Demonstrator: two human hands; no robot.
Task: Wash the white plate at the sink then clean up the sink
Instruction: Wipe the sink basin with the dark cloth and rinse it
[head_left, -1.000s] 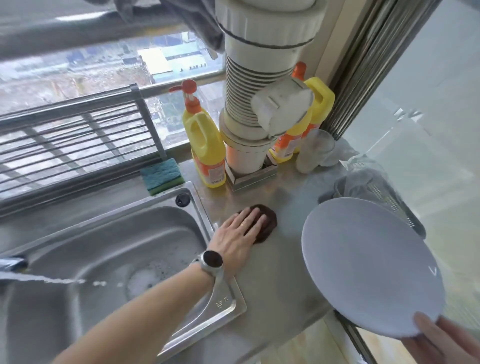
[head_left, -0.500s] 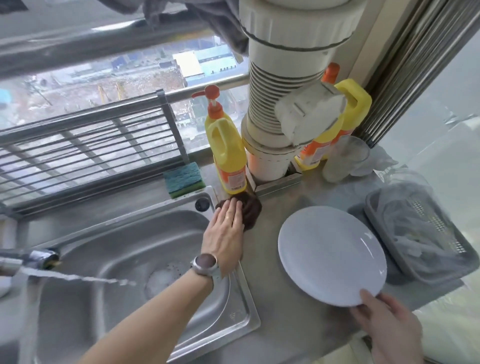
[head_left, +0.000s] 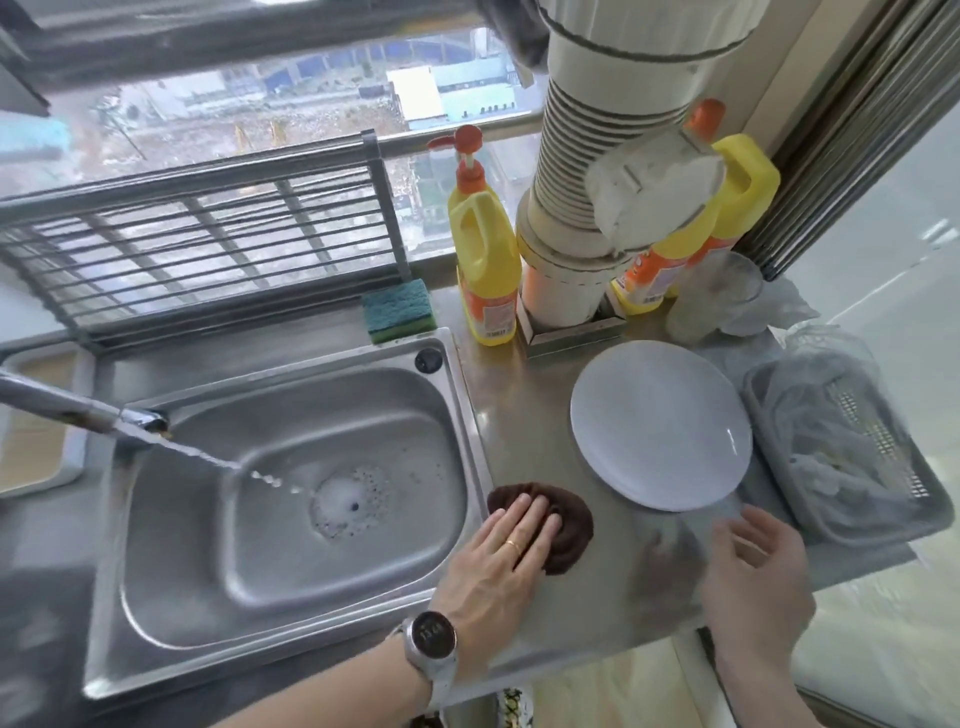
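The white plate (head_left: 660, 423) lies flat on the steel counter, right of the sink (head_left: 291, 467). My left hand (head_left: 498, 551) presses flat on a dark brown cloth (head_left: 563, 522) on the counter, just right of the sink's rim. My right hand (head_left: 753, 577) hovers with fingers apart just in front of the plate and touches nothing. The tap (head_left: 78, 410) at the left runs a thin stream into the basin, and foam sits around the drain (head_left: 350, 501).
A green sponge (head_left: 397, 309) and a yellow detergent bottle (head_left: 485, 265) stand behind the sink. A wide ribbed white pipe (head_left: 587, 208) rises at the back. A grey basket (head_left: 841, 452) wrapped in plastic sits right of the plate. A wire rack (head_left: 197, 249) runs along the window.
My right hand has set the plate down on the counter and let go. My left hand has dragged the brown cloth from beside the yellow bottle toward the front edge.
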